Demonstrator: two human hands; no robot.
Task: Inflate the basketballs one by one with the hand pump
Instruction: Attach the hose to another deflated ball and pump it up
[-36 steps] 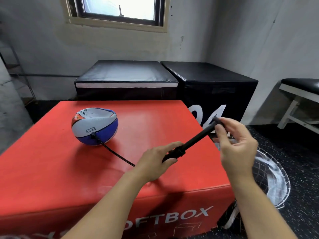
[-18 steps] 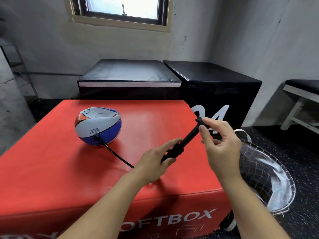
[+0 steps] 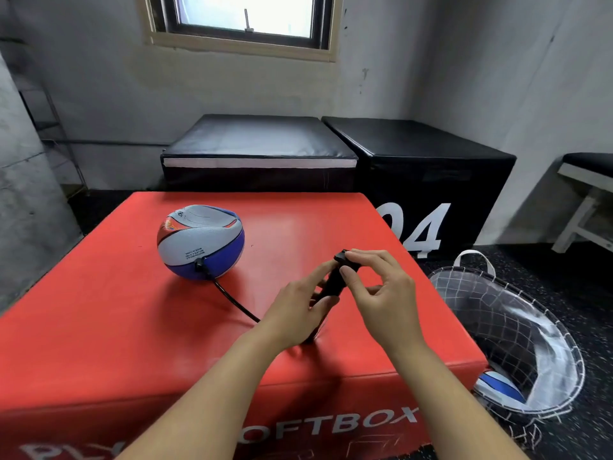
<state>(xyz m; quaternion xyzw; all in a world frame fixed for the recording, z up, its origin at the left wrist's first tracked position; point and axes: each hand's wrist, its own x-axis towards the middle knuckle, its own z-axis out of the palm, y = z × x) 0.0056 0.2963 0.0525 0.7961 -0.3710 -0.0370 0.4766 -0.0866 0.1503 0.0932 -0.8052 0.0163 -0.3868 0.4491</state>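
The red box (image 3: 132, 327) up front has white lettering across its front face: "OFTBOX" reads clearly, with the start of the word hidden behind the person's arm. Lower left on that same face there's "PLY", blurry and cut off by the frame edge. The black box (image 3: 431, 180) behind it on the right shows a big white "04", though the red box's corner covers part of the first digit. The basketball (image 3: 199, 240) carries a few lines of tiny black print on its grey panel, way too small to read, plus a small logo near the top that's equally unreadable.
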